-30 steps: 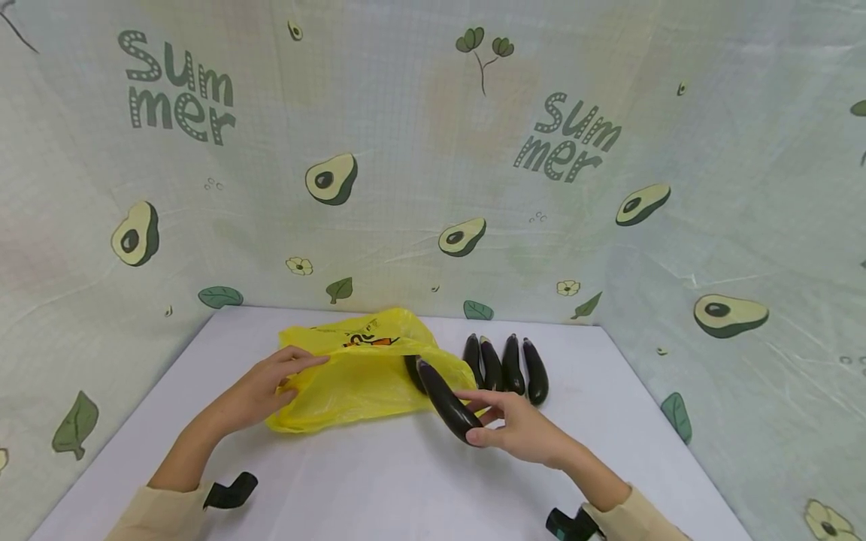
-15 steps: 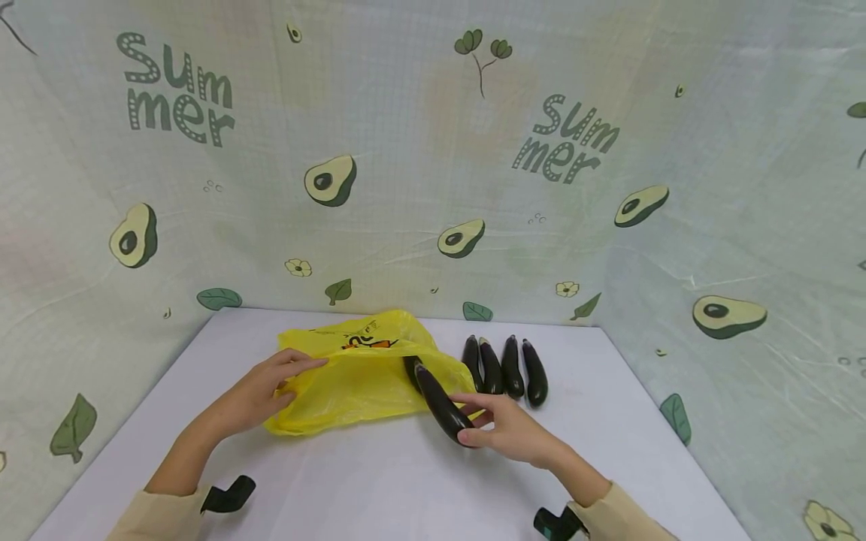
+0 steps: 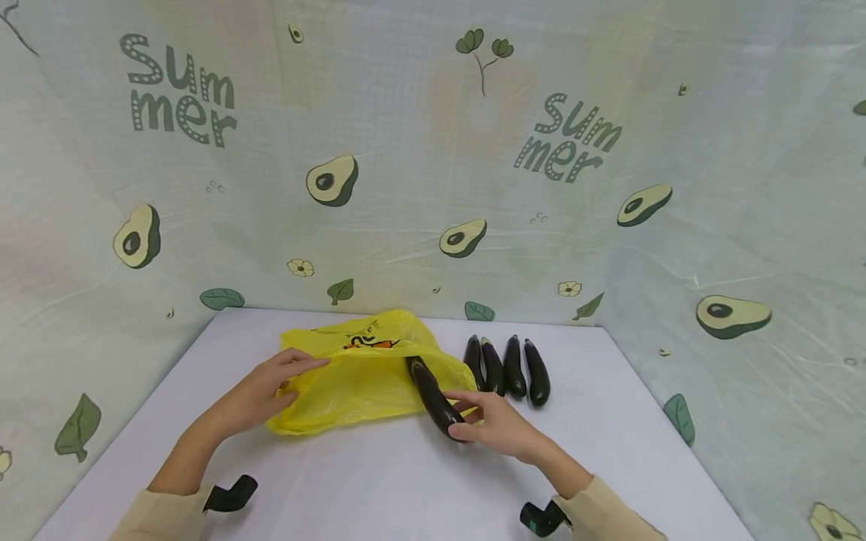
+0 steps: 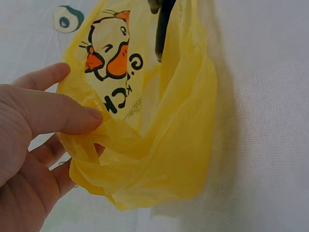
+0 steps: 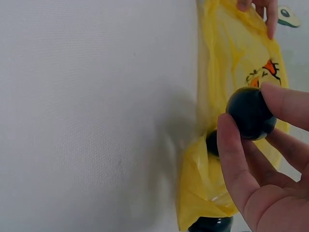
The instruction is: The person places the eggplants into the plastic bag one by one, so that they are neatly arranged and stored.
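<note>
My left hand [image 3: 260, 394] holds the mouth of a yellow plastic bag [image 3: 358, 391], thumb on one side and fingers on the other in the left wrist view. A duck print shows on the bag. My right hand [image 3: 497, 424] pinches the thick end of a dark eggplant [image 3: 433, 394] between thumb and fingers. Its stem end points into the bag's opening, while the rounded end [image 5: 248, 116] faces the right wrist camera. Behind it in that view, another dark rounded end [image 5: 211, 143] shows at the bag's opening. Dark stem ends [image 4: 163, 34] appear inside the bag in the left wrist view.
Several eggplants [image 3: 516, 368] lie side by side right of the bag, the nearest partly behind its edge. The white table [image 3: 352, 488] meets a printed cloth backdrop [image 3: 392, 248] at the back and sides.
My right hand has moved left, sliding the eggplant farther into the bag's opening. It now covers the eggplant end seen behind it before. My left hand stays on the bag.
</note>
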`<state>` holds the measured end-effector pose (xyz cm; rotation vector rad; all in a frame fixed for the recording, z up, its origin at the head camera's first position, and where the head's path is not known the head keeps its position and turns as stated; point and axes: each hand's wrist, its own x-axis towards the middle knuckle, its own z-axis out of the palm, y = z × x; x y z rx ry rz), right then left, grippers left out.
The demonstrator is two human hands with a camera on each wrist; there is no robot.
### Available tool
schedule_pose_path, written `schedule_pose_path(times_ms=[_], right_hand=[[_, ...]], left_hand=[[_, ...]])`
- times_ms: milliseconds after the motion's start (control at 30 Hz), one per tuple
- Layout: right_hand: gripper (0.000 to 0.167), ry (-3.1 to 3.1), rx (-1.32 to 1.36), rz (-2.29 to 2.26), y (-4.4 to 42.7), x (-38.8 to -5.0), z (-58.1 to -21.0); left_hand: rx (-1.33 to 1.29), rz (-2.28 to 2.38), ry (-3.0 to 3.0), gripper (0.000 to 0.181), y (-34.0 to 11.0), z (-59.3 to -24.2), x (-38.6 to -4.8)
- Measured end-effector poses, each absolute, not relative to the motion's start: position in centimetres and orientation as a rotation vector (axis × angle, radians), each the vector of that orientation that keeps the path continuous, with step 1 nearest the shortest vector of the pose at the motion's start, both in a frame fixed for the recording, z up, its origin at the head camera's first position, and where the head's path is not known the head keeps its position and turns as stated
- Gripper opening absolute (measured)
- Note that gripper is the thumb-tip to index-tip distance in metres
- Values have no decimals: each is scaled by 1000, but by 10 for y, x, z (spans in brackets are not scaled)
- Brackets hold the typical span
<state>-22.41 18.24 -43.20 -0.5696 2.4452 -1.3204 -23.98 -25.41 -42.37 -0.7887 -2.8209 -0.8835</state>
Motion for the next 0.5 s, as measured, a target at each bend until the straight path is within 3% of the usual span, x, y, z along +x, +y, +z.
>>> schedule_pose_path(times_ms=[500], right_hand=[[57,2496,-554,-1306,164,-239,-438]], left_hand=[[-822,-876,-2795,72,-254,-422,-240]])
